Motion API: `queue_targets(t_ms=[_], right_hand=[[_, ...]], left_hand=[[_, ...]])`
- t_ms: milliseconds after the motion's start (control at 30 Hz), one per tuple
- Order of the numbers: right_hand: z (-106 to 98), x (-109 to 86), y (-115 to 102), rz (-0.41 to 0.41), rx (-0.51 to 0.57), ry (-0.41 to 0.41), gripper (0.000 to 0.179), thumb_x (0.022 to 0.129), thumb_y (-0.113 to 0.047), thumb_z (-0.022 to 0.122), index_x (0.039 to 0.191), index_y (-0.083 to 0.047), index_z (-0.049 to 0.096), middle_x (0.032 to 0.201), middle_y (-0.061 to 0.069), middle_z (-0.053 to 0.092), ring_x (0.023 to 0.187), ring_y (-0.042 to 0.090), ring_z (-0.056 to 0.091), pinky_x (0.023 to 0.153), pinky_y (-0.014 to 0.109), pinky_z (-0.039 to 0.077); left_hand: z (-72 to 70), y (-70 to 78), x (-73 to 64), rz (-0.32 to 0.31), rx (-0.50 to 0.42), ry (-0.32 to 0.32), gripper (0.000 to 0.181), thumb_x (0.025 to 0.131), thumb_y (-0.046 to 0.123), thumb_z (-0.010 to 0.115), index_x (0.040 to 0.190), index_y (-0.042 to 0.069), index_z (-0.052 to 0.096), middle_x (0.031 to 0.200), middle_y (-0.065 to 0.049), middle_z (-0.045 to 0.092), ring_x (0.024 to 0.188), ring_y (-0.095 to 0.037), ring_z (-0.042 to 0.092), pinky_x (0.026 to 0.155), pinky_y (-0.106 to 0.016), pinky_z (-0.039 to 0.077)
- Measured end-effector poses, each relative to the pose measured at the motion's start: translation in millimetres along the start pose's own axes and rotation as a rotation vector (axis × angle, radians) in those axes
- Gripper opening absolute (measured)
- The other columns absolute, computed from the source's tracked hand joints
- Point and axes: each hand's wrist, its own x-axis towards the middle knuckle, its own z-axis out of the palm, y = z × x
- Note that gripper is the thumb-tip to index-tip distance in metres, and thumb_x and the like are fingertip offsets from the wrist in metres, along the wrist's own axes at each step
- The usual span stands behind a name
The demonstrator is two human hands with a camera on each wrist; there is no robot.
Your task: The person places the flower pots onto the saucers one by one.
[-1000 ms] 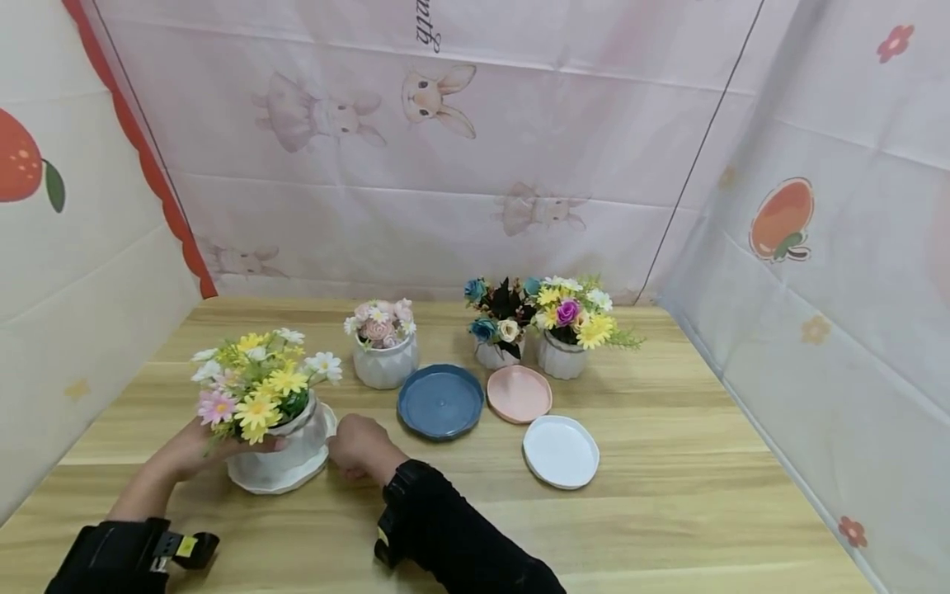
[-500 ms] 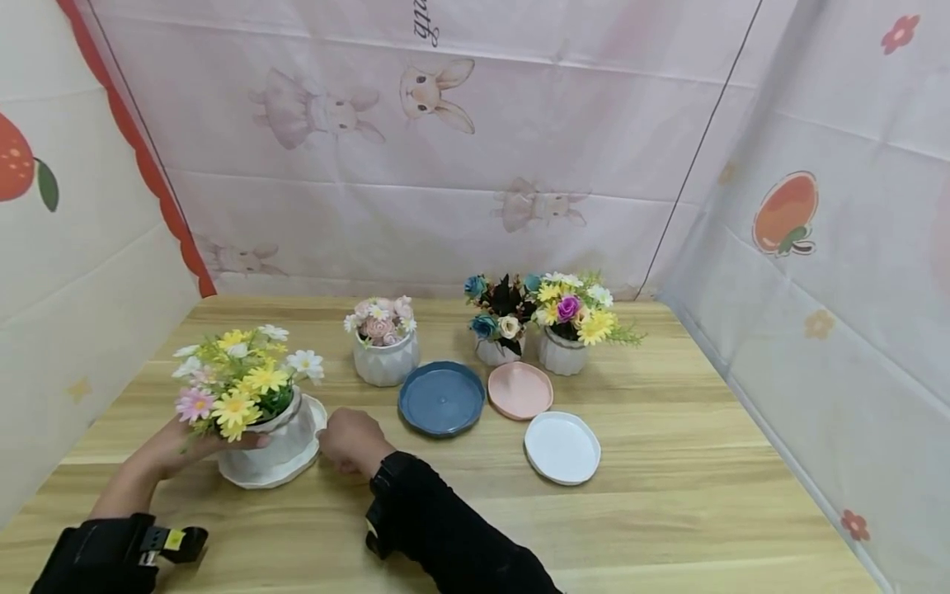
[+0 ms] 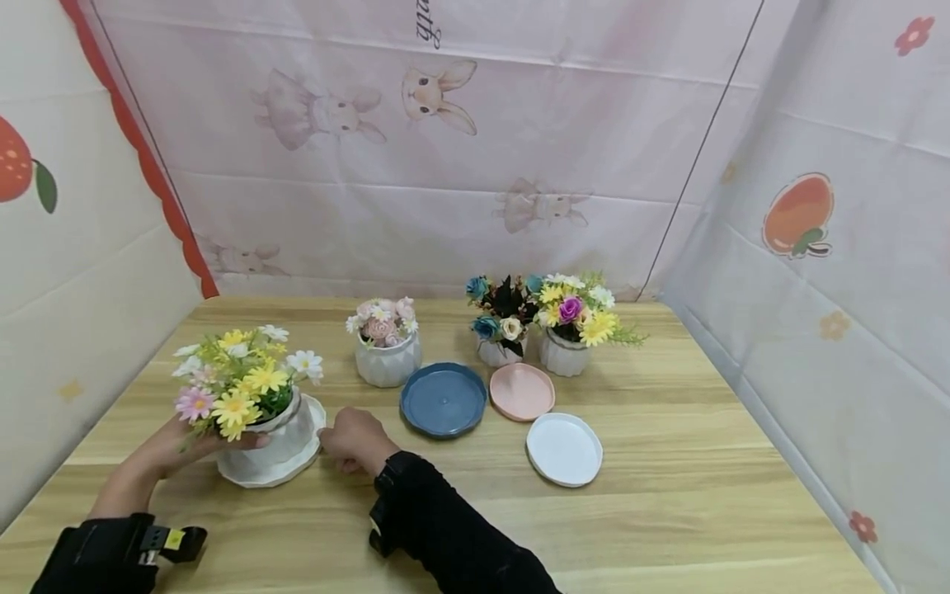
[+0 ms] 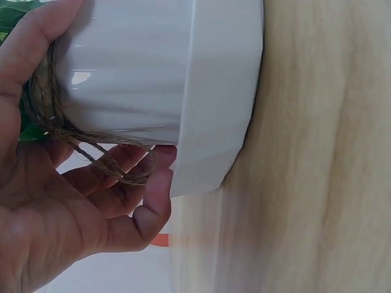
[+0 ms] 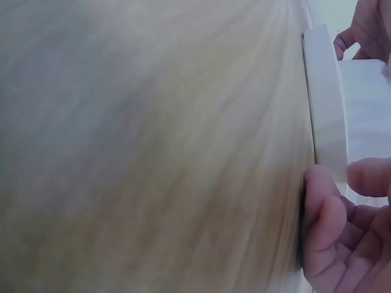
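Note:
At the left of the table, a white ridged flowerpot (image 3: 284,439) with yellow, white and pink artificial flowers (image 3: 245,375) stands upright on a white scalloped saucer (image 3: 316,417). My left hand (image 3: 189,450) grips the pot from the left, thumb across its upper side. In the left wrist view, a twine bow (image 4: 113,162) wraps the pot's neck beside the fingers. My right hand (image 3: 358,441) pinches the saucer's right rim. The right wrist view shows the thumb over the saucer (image 5: 328,91) and curled fingers beneath its edge, close to the tabletop.
Mid-table lie a blue saucer (image 3: 443,400), a pink saucer (image 3: 522,392) and a white saucer (image 3: 565,450). Behind them stand a pot with pink flowers (image 3: 388,363), one with blue roses (image 3: 486,327) and one with yellow flowers (image 3: 564,356). Printed cloth (image 3: 445,165) encloses the table's back and sides.
Both hands, with the potted flowers and the saucer under them, shift slightly left between one second and half a second ago. Since then they stay nearly still.

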Motion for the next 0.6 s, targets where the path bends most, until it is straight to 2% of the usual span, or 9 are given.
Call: queue_targets(t_ms=[67, 133, 200, 267, 367, 400, 433, 500, 600], right_hand=[[0, 0.5, 1, 0.007, 0.01, -0.005, 0.05, 0.094, -0.033, 0.055, 0.051, -0.007, 0.051, 0.044, 0.007, 0.054, 0.035, 0.017, 0.048, 0.033, 0.025, 0.037], [1, 0.7, 1, 0.012, 0.015, -0.011, 0.047, 0.094, -0.032, 0.055, 0.054, -0.006, 0.053, 0.045, 0.007, 0.055, 0.035, 0.017, 0.049, 0.034, 0.025, 0.039], [0, 1.3, 2, 0.011, 0.017, -0.022, 0.045, 0.093, -0.032, 0.055, 0.057, -0.005, 0.056, 0.046, 0.006, 0.056, 0.035, 0.016, 0.049, 0.034, 0.025, 0.041], [-2, 1.7, 3, 0.009, 0.046, -0.045, 0.041, 0.092, -0.029, 0.057, 0.06, -0.004, 0.058, 0.047, 0.006, 0.057, 0.034, 0.016, 0.049, 0.035, 0.025, 0.042], [-7, -0.4, 6, -0.011, 0.095, -0.091, 0.035, 0.09, -0.022, 0.059, 0.061, -0.001, 0.059, 0.049, 0.008, 0.059, 0.036, 0.016, 0.049, 0.035, 0.025, 0.043], [-9, -1.2, 7, -0.019, 0.109, -0.106, 0.033, 0.089, -0.02, 0.06, 0.062, -0.001, 0.059, 0.049, 0.008, 0.059, 0.037, 0.016, 0.05, 0.036, 0.025, 0.043], [-10, -2.3, 7, -0.031, 0.112, -0.117, 0.032, 0.088, -0.019, 0.061, 0.062, -0.001, 0.059, 0.05, 0.008, 0.059, 0.037, 0.016, 0.05, 0.036, 0.025, 0.043], [-12, -4.8, 7, -0.064, 0.083, -0.129, 0.031, 0.087, -0.018, 0.062, 0.06, -0.004, 0.057, 0.05, 0.006, 0.058, 0.039, 0.016, 0.05, 0.037, 0.025, 0.042], [-11, -7.1, 7, -0.138, -0.011, -0.139, 0.037, 0.086, -0.015, 0.061, 0.053, -0.008, 0.049, 0.044, 0.003, 0.049, 0.037, 0.014, 0.044, 0.036, 0.023, 0.036]], left_hand=[[1.6, -0.5, -1.0, -0.007, -0.012, 0.007, 0.098, 0.076, 0.016, 0.078, 0.146, 0.0, 0.012, 0.142, -0.023, 0.025, 0.127, -0.036, 0.025, 0.095, -0.066, 0.024], [2.5, -0.9, -2.3, -0.01, 0.003, 0.013, 0.096, 0.076, 0.016, 0.078, 0.146, 0.002, 0.014, 0.141, -0.02, 0.027, 0.126, -0.025, 0.028, 0.097, -0.059, 0.028], [2.7, -0.1, -3.0, -0.004, 0.009, 0.015, 0.095, 0.077, 0.015, 0.077, 0.146, 0.002, 0.014, 0.14, -0.02, 0.028, 0.125, -0.024, 0.029, 0.096, -0.058, 0.029], [2.4, 1.1, -3.0, 0.009, 0.044, 0.011, 0.092, 0.077, 0.017, 0.077, 0.145, 0.002, 0.017, 0.139, -0.019, 0.031, 0.122, -0.017, 0.031, 0.097, -0.042, 0.034], [1.9, 4.0, -2.1, 0.018, 0.036, -0.009, 0.093, 0.079, 0.017, 0.076, 0.145, 0.0, 0.013, 0.14, -0.023, 0.026, 0.125, -0.032, 0.028, 0.098, -0.052, 0.032], [2.3, 4.7, -2.3, 0.019, 0.045, -0.01, 0.092, 0.079, 0.018, 0.076, 0.146, 0.0, 0.014, 0.14, -0.023, 0.027, 0.126, -0.027, 0.028, 0.098, -0.051, 0.032], [2.9, 4.9, -2.8, 0.028, 0.056, -0.004, 0.093, 0.079, 0.018, 0.076, 0.146, 0.001, 0.014, 0.14, -0.022, 0.027, 0.126, -0.021, 0.028, 0.099, -0.042, 0.033], [4.7, 5.4, -4.1, 0.056, 0.056, 0.016, 0.094, 0.078, 0.016, 0.076, 0.147, 0.003, 0.013, 0.14, -0.021, 0.026, 0.128, -0.017, 0.025, 0.102, -0.04, 0.03], [8.0, 4.8, -7.0, 0.102, 0.117, 0.079, 0.093, 0.075, 0.018, 0.079, 0.147, 0.01, 0.019, 0.138, -0.015, 0.032, 0.118, 0.001, 0.028, 0.09, -0.012, 0.028]])
